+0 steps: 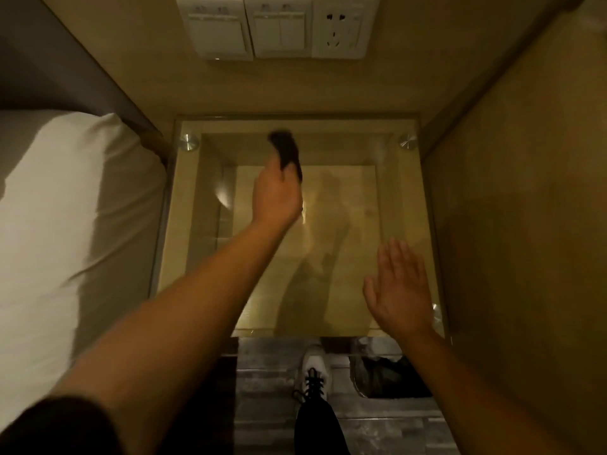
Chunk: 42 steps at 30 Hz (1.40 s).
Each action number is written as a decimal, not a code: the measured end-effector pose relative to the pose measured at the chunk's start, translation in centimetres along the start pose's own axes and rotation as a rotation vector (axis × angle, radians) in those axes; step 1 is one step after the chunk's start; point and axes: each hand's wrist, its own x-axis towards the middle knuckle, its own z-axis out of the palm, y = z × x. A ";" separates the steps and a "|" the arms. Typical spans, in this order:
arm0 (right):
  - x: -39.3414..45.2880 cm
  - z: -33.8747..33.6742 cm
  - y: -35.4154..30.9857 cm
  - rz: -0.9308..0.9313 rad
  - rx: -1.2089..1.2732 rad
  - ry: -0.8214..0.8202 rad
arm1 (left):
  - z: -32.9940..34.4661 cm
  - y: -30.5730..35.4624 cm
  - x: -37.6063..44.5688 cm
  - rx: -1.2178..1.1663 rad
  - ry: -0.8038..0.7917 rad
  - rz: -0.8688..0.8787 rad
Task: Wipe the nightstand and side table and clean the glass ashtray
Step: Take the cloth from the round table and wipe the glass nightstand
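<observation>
The nightstand [404, 198] has a glass top on metal studs over a wooden box, and fills the middle of the view. My left hand [277, 192] reaches over its far left part and grips a dark cloth [285, 150], which is blurred. My right hand [399, 285] lies flat with fingers spread near the glass top's front right corner and holds nothing. No ashtray is in view.
A bed with a white pillow [65, 224] borders the nightstand on the left. A wooden panel [525, 224] stands on the right. Switches and a socket [279, 26] sit on the wall behind. My shoe [313, 372] is on the grey floor in front.
</observation>
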 end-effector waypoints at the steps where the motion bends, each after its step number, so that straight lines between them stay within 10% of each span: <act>1: 0.0 0.0 0.0 -0.006 0.001 0.009 | 1.1 0.9 2.9 0.077 0.004 0.086; 10: 0.2 0.8 0.3 -0.024 0.021 0.067 | 9.4 -0.7 10.8 0.945 -0.424 0.540; 29: -0.5 0.4 1.3 -0.048 0.313 0.172 | 1.0 -11.8 -19.9 0.938 -0.509 0.639; 42: -0.6 -0.2 1.9 -0.072 0.400 0.058 | 0.0 -13.1 -25.0 0.894 -0.482 0.585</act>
